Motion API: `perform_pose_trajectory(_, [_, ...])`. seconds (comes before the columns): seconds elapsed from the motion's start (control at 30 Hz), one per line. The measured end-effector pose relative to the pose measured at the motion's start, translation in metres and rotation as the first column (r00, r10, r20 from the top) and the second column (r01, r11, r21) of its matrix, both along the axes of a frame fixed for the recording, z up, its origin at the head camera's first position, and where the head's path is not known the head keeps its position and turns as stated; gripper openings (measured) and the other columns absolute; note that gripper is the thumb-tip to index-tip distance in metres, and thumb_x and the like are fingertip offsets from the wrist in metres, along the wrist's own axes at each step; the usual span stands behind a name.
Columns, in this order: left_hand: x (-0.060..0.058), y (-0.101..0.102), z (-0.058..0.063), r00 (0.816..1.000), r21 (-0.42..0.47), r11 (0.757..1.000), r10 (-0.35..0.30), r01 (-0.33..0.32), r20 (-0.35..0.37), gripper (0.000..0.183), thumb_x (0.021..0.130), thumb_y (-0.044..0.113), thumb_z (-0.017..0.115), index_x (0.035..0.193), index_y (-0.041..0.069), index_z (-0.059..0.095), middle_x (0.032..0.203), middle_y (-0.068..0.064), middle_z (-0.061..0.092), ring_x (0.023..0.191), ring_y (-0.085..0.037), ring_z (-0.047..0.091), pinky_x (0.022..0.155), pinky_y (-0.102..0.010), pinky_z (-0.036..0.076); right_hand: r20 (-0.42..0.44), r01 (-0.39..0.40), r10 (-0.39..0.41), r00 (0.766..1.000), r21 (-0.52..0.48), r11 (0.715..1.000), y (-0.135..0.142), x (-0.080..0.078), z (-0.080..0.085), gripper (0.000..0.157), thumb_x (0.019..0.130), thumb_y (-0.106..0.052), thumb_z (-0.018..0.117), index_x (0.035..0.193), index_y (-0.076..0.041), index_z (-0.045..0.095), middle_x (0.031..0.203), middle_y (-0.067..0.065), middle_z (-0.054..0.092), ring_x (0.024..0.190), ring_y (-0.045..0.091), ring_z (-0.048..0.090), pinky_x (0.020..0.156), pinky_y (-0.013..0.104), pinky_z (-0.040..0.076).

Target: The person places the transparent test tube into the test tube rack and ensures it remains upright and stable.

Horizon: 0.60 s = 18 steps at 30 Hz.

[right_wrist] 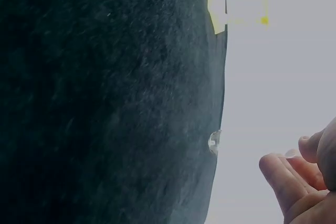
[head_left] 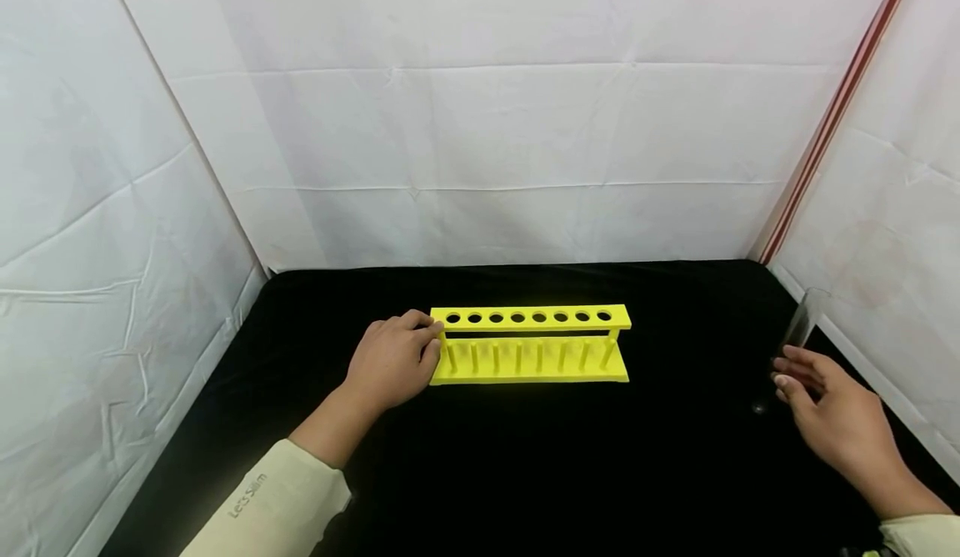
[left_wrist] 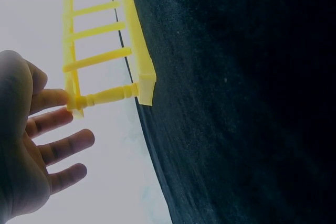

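Observation:
A yellow test tube rack (head_left: 529, 360) stands on the black cloth, its top bar pierced by a row of holes with upright pegs below. At its left end, my left hand (head_left: 393, 361) touches the end of the top bar with the fingertips. Seen in the left wrist view, the other fingers (left_wrist: 67, 147) stretch out beside the rack. Far to the right, my right hand (head_left: 840, 411) holds a clear test tube (head_left: 806, 317) between thumb and fingers. The tube is tilted; its rounded end (right_wrist: 213, 142) shows in the right wrist view, the middle fading into the bright background.
Black cloth (head_left: 525, 465) covers the table. White sheets (head_left: 480, 123) hang behind it and on both sides, with a red strip (head_left: 840, 115) along the back right corner. The right hand is close to the right-hand sheet (head_left: 900, 290).

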State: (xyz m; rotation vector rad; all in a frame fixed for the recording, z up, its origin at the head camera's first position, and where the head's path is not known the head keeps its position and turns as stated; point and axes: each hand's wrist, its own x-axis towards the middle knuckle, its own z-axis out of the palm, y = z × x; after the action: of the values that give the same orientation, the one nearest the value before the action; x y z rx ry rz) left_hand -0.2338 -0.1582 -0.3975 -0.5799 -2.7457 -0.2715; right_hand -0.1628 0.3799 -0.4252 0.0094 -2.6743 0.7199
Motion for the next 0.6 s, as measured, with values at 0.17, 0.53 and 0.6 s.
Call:
perform_pose_trajectory(0.17, [0.000,0.000,0.000,1.000,-0.001,1.000,0.002,-0.002,0.004,0.037,0.105,0.028,0.051,0.133,0.014,0.072,0.131,-0.005,0.064,0.109,-0.029,0.065,0.095,-0.050,0.049,0.006,-0.034,0.034,0.999,-0.002,0.999,-0.004,-0.003,0.006,0.048,0.106,-0.023,0.059,0.145,0.005,0.050,0.126,0.026,0.066,0.081,-0.025,0.048,0.061,0.009,0.047])
perform_pose_trajectory(0.53, [0.000,0.001,-0.001,1.000,-0.007,1.000,0.006,-0.006,-0.005,0.037,0.104,0.027,0.052,0.132,0.014,0.072,0.130,-0.005,0.065,0.107,-0.028,0.065,0.094,-0.050,0.049,0.007,-0.067,0.067,0.998,0.001,0.998,-0.017,-0.013,0.014,0.048,0.106,-0.024,0.059,0.144,0.004,0.051,0.124,0.025,0.067,0.082,-0.020,0.053,0.061,0.011,0.048])
perform_pose_trajectory(0.6, [-0.001,0.001,-0.001,1.000,-0.003,1.000,0.005,-0.005,-0.004,0.036,0.104,0.027,0.052,0.132,0.014,0.072,0.130,-0.004,0.065,0.107,-0.028,0.065,0.095,-0.050,0.049,-0.001,-0.070,0.070,0.998,0.003,0.998,-0.018,-0.014,0.015,0.047,0.106,-0.023,0.060,0.144,0.004,0.052,0.123,0.024,0.068,0.082,-0.020,0.052,0.061,0.011,0.048])
